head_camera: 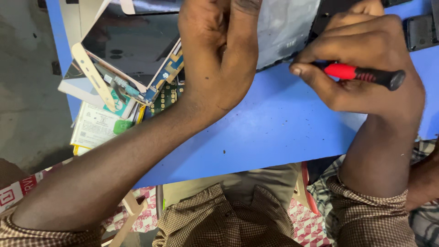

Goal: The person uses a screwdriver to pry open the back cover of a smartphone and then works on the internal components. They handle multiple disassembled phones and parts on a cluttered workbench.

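My right hand [366, 59] grips a small screwdriver [366, 74] with a red and black handle, its tip hidden behind my fingers against a flat grey device panel [286, 27] lying on the blue table [274, 132]. My left hand [219, 50] rests on the same panel from the left, fingers curled over its surface and pressing it down. The panel's upper part runs out of the picture.
A pile of dismantled phone parts [123, 68], screens, frames and green circuit boards sits at the table's left end, overhanging the edge. A black part [423, 32] lies at the far right. Below the table are my checked shirt and patterned floor.
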